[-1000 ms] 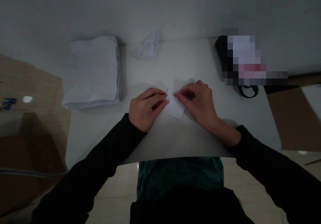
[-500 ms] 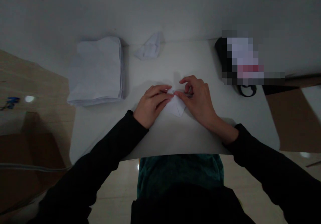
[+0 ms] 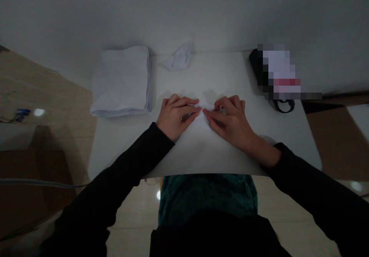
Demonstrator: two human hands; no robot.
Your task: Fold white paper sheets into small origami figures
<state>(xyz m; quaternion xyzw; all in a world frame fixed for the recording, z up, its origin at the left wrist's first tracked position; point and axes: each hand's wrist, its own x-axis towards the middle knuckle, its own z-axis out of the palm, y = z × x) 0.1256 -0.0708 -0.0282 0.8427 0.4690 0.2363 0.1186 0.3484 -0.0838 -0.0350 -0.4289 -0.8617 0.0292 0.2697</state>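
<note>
Two hands close together at mid-worktop: left hand (image 3: pixel 176 118) and right hand (image 3: pixel 234 124) both on one small folded paper (image 3: pixel 202 121), fingertips (image 3: pixel 198 110) nearly meeting over it, holding it down between them. Most of the paper is hidden under the fingers; only white edges show. It lies on the white worktop (image 3: pixel 201 157), bare sheet nearer me. Up and left of the folded paper: squared paper stack (image 3: pixel 121 82). Straight beyond it: a loose folded piece (image 3: pixel 179 60) at the worktop's far edge. Up and right of it: black object (image 3: pixel 255 63), mostly blurred, too obscured to name, with a black loop (image 3: pixel 284 105) just below.
</note>
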